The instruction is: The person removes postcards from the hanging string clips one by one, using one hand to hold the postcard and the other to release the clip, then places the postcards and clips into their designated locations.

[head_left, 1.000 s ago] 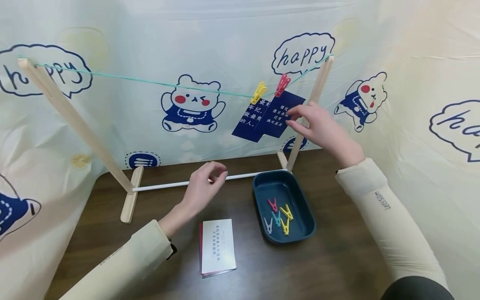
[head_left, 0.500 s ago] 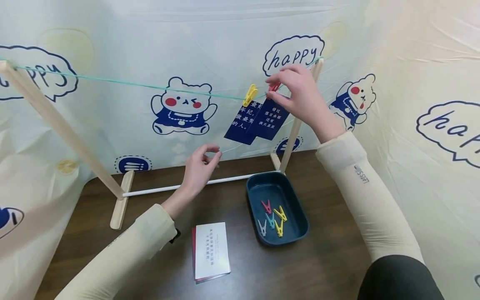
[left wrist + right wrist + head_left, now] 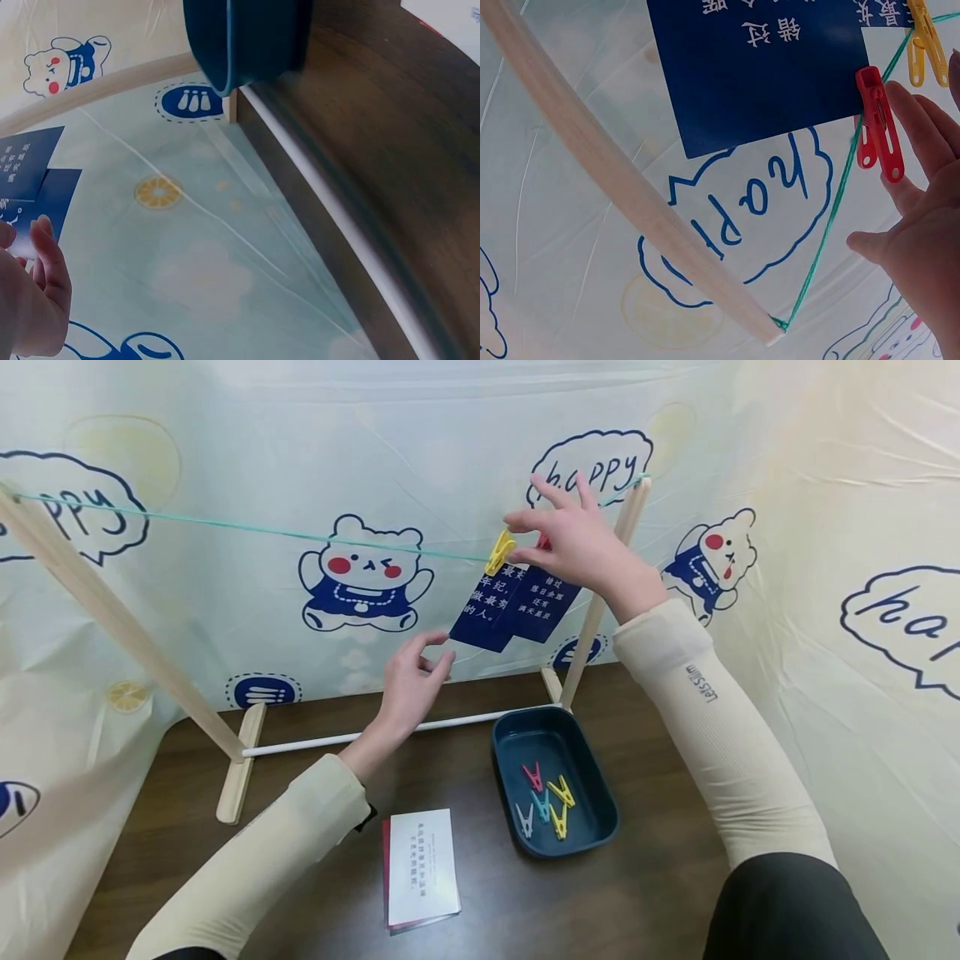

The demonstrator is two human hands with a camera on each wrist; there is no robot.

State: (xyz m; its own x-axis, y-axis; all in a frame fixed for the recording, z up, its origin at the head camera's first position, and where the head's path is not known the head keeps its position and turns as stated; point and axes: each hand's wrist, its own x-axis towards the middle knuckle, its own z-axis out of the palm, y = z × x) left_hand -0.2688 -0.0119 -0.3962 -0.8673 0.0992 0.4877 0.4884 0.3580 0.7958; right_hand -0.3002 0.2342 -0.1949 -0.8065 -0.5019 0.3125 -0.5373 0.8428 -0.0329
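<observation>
Two dark blue cards with white writing hang overlapping from a green string (image 3: 300, 534). A yellow clothespin (image 3: 497, 557) holds the left card (image 3: 480, 618), and a red clothespin (image 3: 880, 124) holds the right card (image 3: 542, 612). My right hand (image 3: 585, 543) is raised at the string, thumb and index finger spread beside the yellow clothespin, other fingers lifted. It partly covers the red clothespin in the head view. Below the left card's lower corner is my left hand (image 3: 412, 685), thumb and fingertips apart. Whether it touches the card is unclear.
Wooden posts (image 3: 112, 622) carry the string, joined low by a white rod (image 3: 307, 744). On the brown table (image 3: 315, 893), a dark blue tray (image 3: 603, 822) contains several clothespins in mixed colours. Left of it lies a stack of cards (image 3: 423, 868), white on top. A printed curtain hangs behind.
My right hand rose from beside the right card to the red clothespin, then shifted left to the yellow one. The left hand moved up toward the cards' lower edge. The view shifted slightly.
</observation>
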